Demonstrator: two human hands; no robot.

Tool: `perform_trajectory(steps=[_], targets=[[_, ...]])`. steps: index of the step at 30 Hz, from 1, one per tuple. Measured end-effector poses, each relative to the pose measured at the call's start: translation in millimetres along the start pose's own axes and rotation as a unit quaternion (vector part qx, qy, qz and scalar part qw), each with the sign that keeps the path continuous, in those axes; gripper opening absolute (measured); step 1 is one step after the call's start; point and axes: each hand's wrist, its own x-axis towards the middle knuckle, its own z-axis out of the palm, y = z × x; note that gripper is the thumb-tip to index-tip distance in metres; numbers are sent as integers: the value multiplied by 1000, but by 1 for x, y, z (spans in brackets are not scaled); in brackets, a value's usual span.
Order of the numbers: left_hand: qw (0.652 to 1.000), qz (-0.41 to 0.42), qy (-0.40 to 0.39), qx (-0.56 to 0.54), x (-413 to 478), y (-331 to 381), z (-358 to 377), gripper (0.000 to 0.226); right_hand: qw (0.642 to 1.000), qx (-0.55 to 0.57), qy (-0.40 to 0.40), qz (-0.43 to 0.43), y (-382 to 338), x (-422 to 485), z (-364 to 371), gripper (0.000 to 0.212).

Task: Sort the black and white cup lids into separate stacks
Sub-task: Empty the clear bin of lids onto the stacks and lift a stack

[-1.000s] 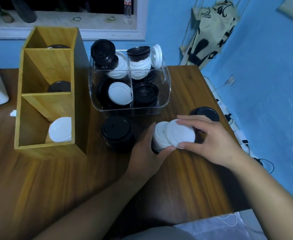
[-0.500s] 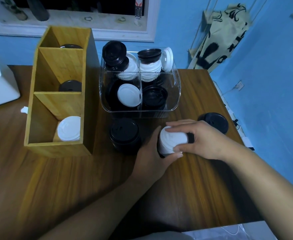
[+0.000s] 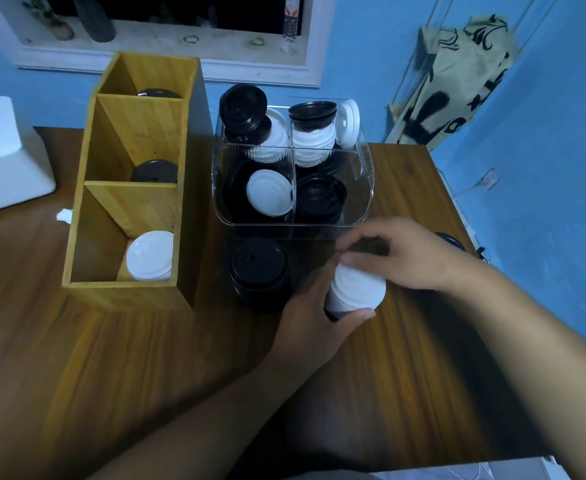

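The left hand (image 3: 314, 323) gripped the white lid stack (image 3: 357, 289) from its near side; the stack stood on the table (image 3: 146, 375) just beside the black lid stack (image 3: 258, 271). The right hand (image 3: 402, 254) curled over the stack's top (whether it pinched a lid could not be told) and half hid a lone black lid (image 3: 452, 239). Behind stood a clear bin (image 3: 364, 188) of mixed lids, and to the left a wooden organizer (image 3: 187, 188).
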Motion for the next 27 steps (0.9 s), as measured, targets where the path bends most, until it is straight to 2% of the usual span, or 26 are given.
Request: perform_trajectory(steps=[2, 4, 7, 10, 13, 17, 19, 25, 27], targets=[[1000, -6, -1, 17, -1, -1, 0, 86, 995, -14, 95, -30, -6, 17, 2, 26], [1000, -9, -1, 29, -1, -2, 1, 90, 985, -73, 145, -56, -18, 40, 8, 26], [999, -11, -6, 33, -1, -2, 1, 92, 966, -200, 143, -78, -42, 79, 17, 33], [1000, -15, -10, 15, -1, -1, 0, 93, 908, -379, 134, -119, -58, 111, 32, 38], [999, -28, -16, -1, -2, 3, -1, 91, 883, -435, 131, -120, -64, 130, 48, 38], [999, -29, -21, -4, -2, 3, -1, 86, 890, -431, 114, -97, -65, 136, 52, 32], [999, -32, -23, -9, -2, 2, -2, 85, 905, -397, 125, -83, -66, 129, 44, 32], [1000, -11, -17, 14, 0, -1, -1, 88, 956, -240, 160, -59, -58, 94, 28, 26], [1000, -6, -14, 19, 0, -1, 0, 88, 971, -128, 185, -85, -55, 83, 32, 21]])
